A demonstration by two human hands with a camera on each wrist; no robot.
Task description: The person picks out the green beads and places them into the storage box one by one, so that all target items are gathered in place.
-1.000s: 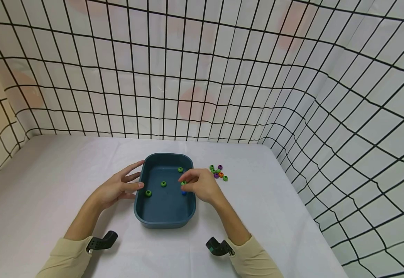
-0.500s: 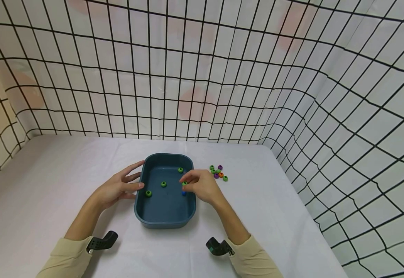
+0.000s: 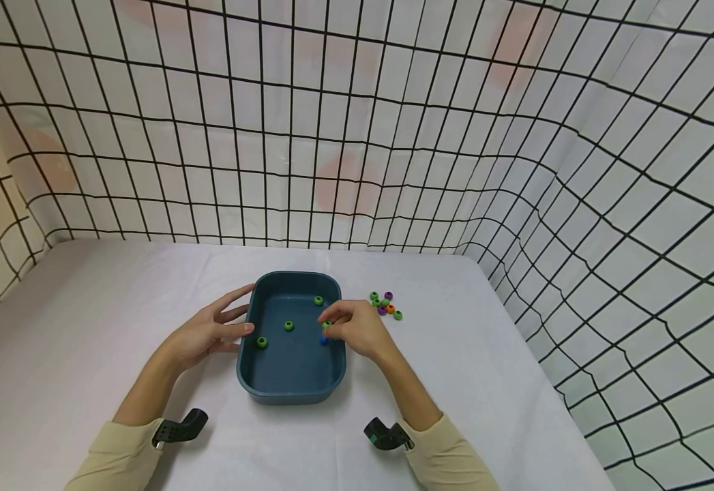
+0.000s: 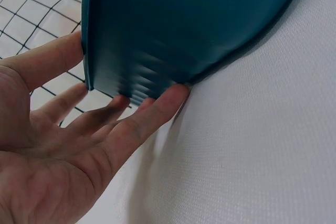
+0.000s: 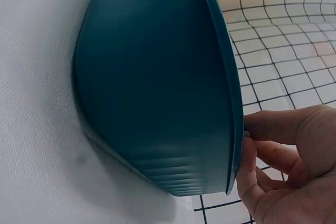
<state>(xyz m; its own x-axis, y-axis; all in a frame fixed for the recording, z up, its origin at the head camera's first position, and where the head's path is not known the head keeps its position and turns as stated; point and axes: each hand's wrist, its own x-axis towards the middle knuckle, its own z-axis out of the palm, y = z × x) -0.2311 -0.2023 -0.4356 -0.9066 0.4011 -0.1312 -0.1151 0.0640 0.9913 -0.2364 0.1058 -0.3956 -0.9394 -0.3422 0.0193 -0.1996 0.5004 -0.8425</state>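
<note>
A dark teal rectangular tray [image 3: 291,395] stands on the white cloth, with a few green beads, such as the green bead [image 3: 288,326], lying apart inside. My left hand [image 3: 200,335] touches the tray's left side with spread, nearly straight fingers; in the left wrist view its fingertips meet the outer wall. Over the right rim, my right hand [image 3: 357,329] pinches a green bead [image 3: 326,324] between thumb and forefinger. Just below those fingertips shows a blue bead [image 3: 324,339]. From the right wrist view, the tray wall hides the fingertips and the bead.
A loose cluster of green, purple and orange beads, including an orange bead [image 3: 390,309], lies on the cloth right of the tray. A black grid net [image 3: 357,143] over white sheeting rises behind and to the sides. Black wrist cameras sit at both cuffs.
My right hand has shifted very slightly right, the green bead in its fingers moving with it. The left hand and the tray look the same.
</note>
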